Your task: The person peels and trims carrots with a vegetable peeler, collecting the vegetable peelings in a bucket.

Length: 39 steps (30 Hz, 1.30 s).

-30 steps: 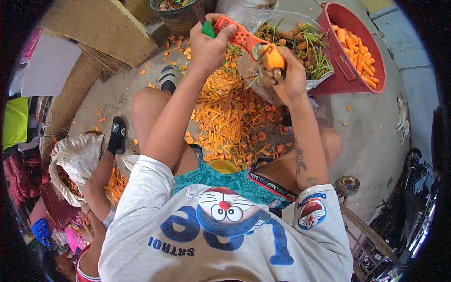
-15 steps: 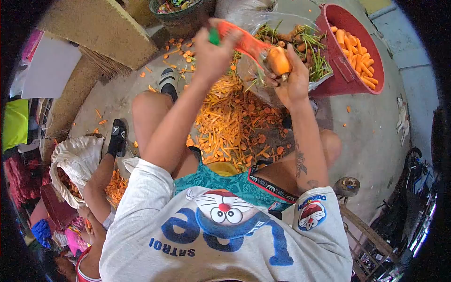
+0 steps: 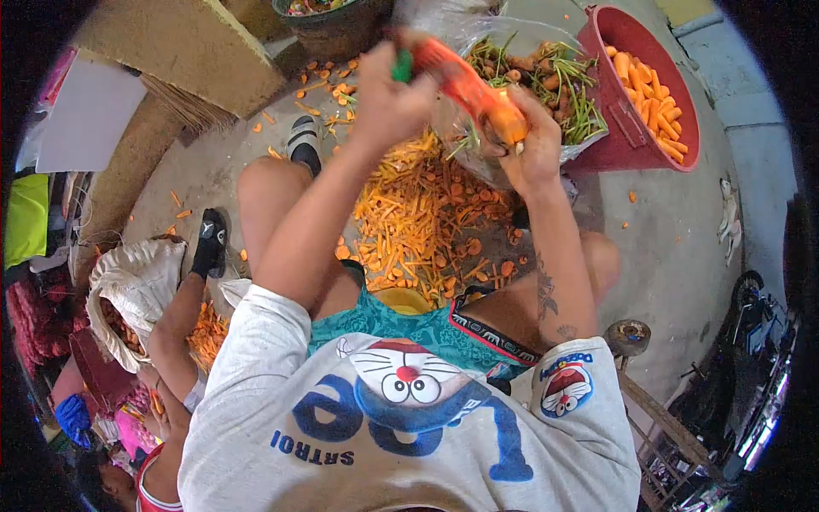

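Note:
My left hand (image 3: 392, 98) is closed round a red-orange peeler (image 3: 452, 72), smeared by motion, with a green part near my fingers. Its far end meets a thick carrot (image 3: 510, 125) gripped in my right hand (image 3: 537, 145); the carrot's stem end points down toward me. Beyond my right hand, a clear plastic bag (image 3: 490, 171) holds unpeeled carrots with green stalks (image 3: 546, 77). Beneath my hands, between my legs, a heap of orange peelings and cut slices (image 3: 409, 222) covers the floor.
A red tub (image 3: 614, 128) of peeled carrots (image 3: 653, 98) stands at the right. A dark bin (image 3: 328, 34) is at the top. At lower left, another person's hand (image 3: 171, 414) holds a carrot beside a white sack (image 3: 136, 277). A yellow container (image 3: 401, 300) sits before my shorts.
My left hand and the peeler have shifted slightly right and down, nearer the carrot. The carrot has turned a little in my right hand, which stays in about the same place.

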Each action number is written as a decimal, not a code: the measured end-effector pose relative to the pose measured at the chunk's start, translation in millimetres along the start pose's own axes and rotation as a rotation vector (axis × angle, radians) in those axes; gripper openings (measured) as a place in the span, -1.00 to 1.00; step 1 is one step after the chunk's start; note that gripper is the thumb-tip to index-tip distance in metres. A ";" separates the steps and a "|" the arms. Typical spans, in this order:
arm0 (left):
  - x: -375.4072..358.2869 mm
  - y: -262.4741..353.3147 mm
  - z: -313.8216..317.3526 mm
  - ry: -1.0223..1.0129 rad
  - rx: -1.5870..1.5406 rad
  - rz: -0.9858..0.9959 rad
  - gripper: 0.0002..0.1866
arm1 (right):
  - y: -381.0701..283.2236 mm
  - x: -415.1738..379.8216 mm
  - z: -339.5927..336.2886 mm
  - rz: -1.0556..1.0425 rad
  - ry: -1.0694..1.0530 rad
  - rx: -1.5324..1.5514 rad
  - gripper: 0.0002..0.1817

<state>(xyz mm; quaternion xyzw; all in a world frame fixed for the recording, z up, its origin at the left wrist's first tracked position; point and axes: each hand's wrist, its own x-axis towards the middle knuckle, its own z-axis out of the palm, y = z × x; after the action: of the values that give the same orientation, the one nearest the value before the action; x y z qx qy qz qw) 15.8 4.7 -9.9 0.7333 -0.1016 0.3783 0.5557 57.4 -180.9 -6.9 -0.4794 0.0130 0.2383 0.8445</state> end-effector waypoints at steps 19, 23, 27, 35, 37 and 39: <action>-7.0 17.6 0.2 -0.390 0.668 -0.261 -0.74 | 8.0 6.6 -15.8 0.021 -0.068 -0.108 -0.61; -7.5 35.5 14.3 -0.572 0.596 -0.337 -0.70 | 14.0 8.1 -4.9 -0.025 0.096 -0.166 -0.62; -7.8 13.6 13.5 -0.555 0.648 -0.387 -0.72 | 13.8 9.8 -11.9 -0.030 0.004 -0.203 -0.64; -4.4 18.9 15.9 -0.555 0.672 -0.382 -0.74 | 18.6 34.4 -41.9 -0.804 0.091 -1.224 -0.62; -8.7 27.3 21.2 -0.619 0.636 -0.335 -0.75 | 10.6 22.7 -23.0 -0.343 0.064 -0.668 -0.72; -9.1 -2.1 15.3 -0.650 0.659 -0.433 -0.75 | 20.4 29.0 -34.1 -0.472 0.078 -0.837 -0.67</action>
<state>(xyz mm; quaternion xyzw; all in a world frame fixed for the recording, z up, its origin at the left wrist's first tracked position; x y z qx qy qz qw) 17.5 -10.6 -19.0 0.9536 0.0099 0.0190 0.3003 81.7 -188.7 -49.0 -0.7764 -0.1615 0.0068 0.6091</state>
